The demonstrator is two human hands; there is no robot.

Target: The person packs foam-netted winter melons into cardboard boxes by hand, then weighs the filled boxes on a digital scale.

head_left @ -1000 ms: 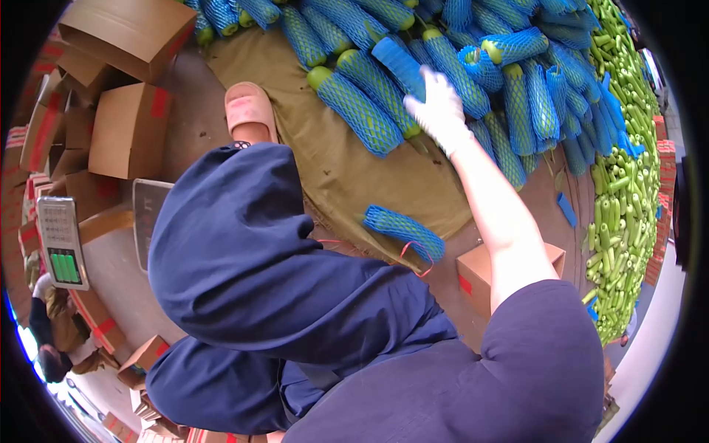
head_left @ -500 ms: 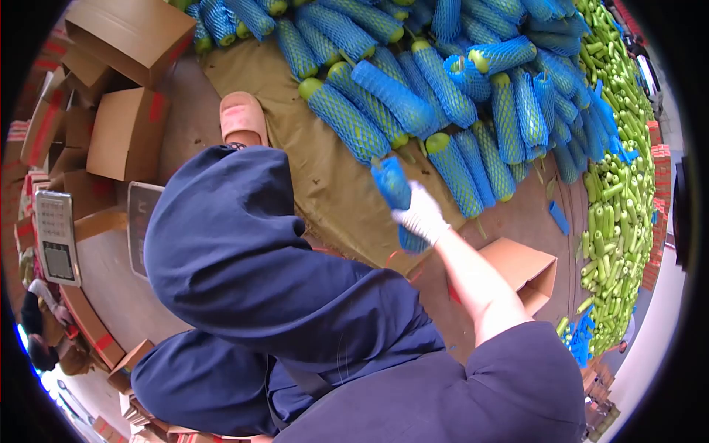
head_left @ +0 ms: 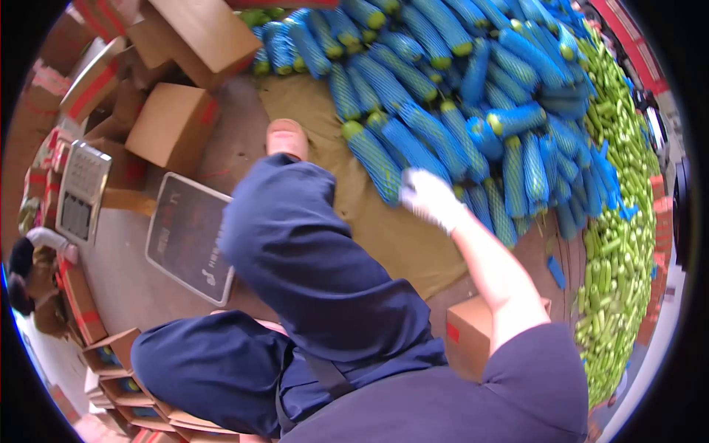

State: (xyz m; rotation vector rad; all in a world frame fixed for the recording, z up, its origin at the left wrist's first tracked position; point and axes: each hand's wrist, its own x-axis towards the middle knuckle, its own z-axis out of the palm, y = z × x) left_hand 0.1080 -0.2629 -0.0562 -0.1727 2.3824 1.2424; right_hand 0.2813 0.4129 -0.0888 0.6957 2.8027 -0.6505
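Note:
My right hand (head_left: 432, 198), in a white glove, reaches to the near edge of a pile of zucchini in blue foam net sleeves. Its fingers are curled at the near end of a netted zucchini (head_left: 415, 151), which lies among the others; the fingertips are partly hidden. Just left of the hand another netted zucchini (head_left: 373, 162) shows its green end. More netted zucchini (head_left: 498, 214) lie under and beyond my wrist. My left hand is out of view.
The pile rests partly on an olive cloth (head_left: 377, 236). Loose green zucchini (head_left: 613, 295) are heaped at right. A cardboard box (head_left: 469, 332) stands below my forearm. At left are a platform scale (head_left: 188, 240), its display (head_left: 83, 192) and several cartons (head_left: 170, 125). Another person's arm (head_left: 52, 240) shows at far left.
My right hand, which held a blue-netted zucchini over the cloth, has moved up to the pile's edge. The view has turned, showing more of the scale platform.

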